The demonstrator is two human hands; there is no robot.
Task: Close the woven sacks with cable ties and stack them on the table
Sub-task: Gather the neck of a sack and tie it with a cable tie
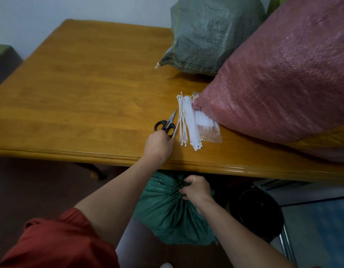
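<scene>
Head view: nearest, the right hand [196, 189] clamps its fingers round the bunched neck of the green sack [167, 215] on the floor below the table [70, 93] edge. Above, the left hand [158, 146] pinches one cable tie [176, 127] in curled fingers beside the scissors [166, 124] and the tie pile [187, 122]. Beyond, a pink sack [283, 74] and a grey-green sack [210, 33] lie on the tabletop.

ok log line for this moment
left hand: pinches cable tie beside scissors | right hand: grips green sack neck | on table: pink sack, grey sack
</scene>
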